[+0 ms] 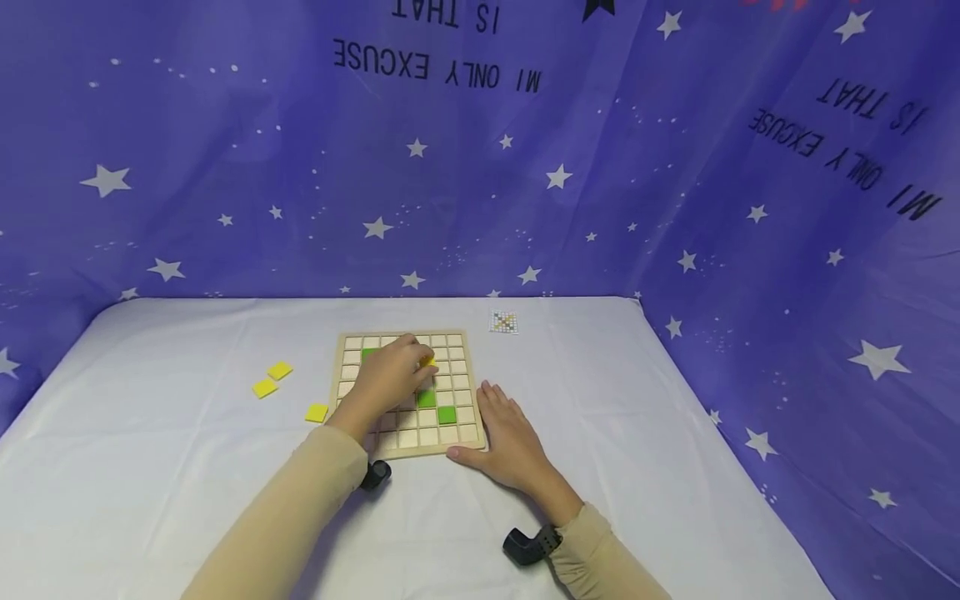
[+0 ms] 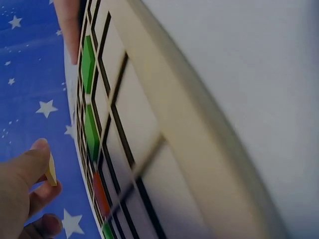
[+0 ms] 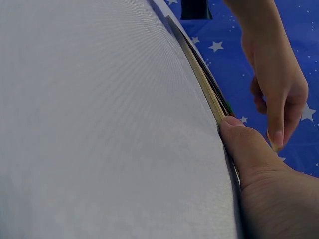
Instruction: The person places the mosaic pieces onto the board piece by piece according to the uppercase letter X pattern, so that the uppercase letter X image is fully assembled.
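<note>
A yellow square tile [image 2: 51,172] is pinched between the thumb and fingers of my left hand [image 1: 390,375], which is over the upper middle of a wooden grid board [image 1: 427,451]. Green tiles [image 1: 447,415] sit in some of the board's squares. In the left wrist view a red-orange tile [image 2: 101,191] also shows in the grid; from the head view my left hand covers it. My right hand [image 1: 513,437] rests at the board's lower right corner, fingers extended along the right side and thumb [image 3: 233,122] touching the front edge.
Several yellow tiles lie left of the board: two [image 1: 281,370] near each other and one [image 1: 317,413] by the board's left edge. A small card with a coloured grid pattern [image 1: 504,322] lies beyond the board's far right corner. A starry blue curtain [image 1: 465,192] stands behind the white-covered table.
</note>
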Demonstrator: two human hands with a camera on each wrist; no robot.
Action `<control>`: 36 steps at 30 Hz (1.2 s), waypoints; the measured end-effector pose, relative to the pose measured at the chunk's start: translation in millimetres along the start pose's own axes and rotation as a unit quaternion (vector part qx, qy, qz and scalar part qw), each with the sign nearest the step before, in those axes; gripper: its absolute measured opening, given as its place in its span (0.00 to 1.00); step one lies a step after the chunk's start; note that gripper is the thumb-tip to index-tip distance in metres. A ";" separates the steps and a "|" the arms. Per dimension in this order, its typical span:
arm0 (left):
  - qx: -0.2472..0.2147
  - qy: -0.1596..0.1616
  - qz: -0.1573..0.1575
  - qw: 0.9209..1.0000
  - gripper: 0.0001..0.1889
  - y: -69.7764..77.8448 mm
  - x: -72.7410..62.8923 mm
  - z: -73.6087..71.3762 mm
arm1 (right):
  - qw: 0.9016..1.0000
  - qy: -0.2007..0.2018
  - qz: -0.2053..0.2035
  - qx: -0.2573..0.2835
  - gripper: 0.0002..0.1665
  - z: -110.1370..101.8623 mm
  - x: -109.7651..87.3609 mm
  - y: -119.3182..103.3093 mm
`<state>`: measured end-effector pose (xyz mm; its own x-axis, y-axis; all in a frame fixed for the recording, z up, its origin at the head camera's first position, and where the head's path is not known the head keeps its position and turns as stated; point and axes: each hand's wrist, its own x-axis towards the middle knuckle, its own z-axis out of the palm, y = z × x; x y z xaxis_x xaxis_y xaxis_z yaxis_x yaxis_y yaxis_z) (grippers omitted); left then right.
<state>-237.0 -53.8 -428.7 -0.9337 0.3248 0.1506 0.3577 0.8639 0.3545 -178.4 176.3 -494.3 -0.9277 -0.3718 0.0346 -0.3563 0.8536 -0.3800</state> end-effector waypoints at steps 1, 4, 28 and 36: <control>0.002 -0.001 0.001 1.000 0.16 1.6 3.7 2.0 | 1.000 -0.001 0.000 0.000 0.69 0.0 -0.3 0.0; 0.012 0.008 0.005 1.000 0.14 6.8 13.9 6.9 | 1.000 -0.004 0.000 0.000 0.69 -0.8 -0.8 -0.3; 0.015 0.008 -0.078 0.997 0.08 14.5 42.3 27.3 | 1.000 0.001 -0.001 -0.004 0.69 -1.4 1.0 0.6; 0.002 0.006 -0.081 0.997 0.11 14.9 41.3 27.7 | 1.000 0.001 -0.001 -0.001 0.69 -1.5 0.0 -0.1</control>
<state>-270.7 -16.9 -442.8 -0.9788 0.1768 0.1035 0.2028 0.9063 0.3707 -178.5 176.8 -493.0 -0.9274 -0.3721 0.0379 -0.3580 0.8541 -0.3774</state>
